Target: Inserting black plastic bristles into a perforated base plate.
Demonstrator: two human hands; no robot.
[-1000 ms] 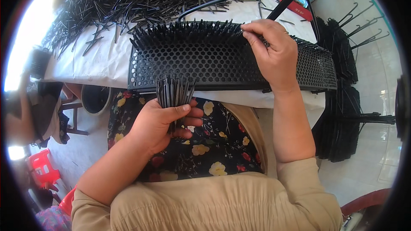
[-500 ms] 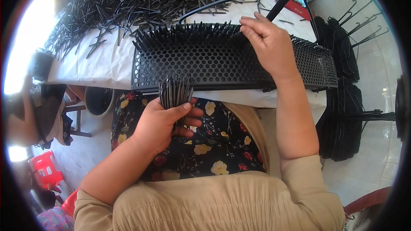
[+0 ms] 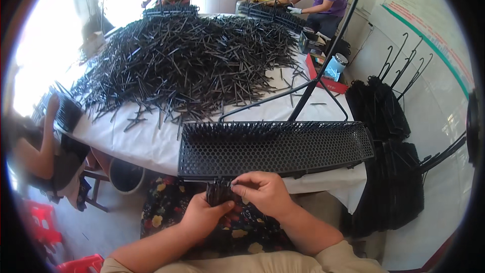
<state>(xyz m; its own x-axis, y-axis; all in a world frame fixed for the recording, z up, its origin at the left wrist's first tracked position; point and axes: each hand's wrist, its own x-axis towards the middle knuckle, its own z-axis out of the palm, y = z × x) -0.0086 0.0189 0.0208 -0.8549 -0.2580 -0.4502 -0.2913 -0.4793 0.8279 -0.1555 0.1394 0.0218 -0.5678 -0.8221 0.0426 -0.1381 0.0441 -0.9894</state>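
Observation:
A bundle of thin black strips (image 3: 218, 192) stands upright in my left hand (image 3: 204, 215), whose fingers and thumb are wrapped round it. Beside the top of the bundle my right hand (image 3: 265, 192) is closed in a pinch, with what looks like the end of one black strip between thumb and forefinger; the fingers partly hide it. Just beyond both hands lies a long black panel full of round holes (image 3: 273, 151), tilted along the table's near edge. Its far rows are filled with upright black strips (image 3: 237, 130), denser toward the left.
A big heap of loose black strips (image 3: 187, 60) covers much of the white-covered table (image 3: 161, 144). A black metal stand (image 3: 303, 98) rises behind the panel, near a red box (image 3: 327, 73) with a blue can (image 3: 336, 64). Black brush-like panels (image 3: 399, 187) hang at right. Several people work around the table.
My right hand has come back from the panel's far rows to the bundle in my left hand. The view has tilted up, showing more table and people.

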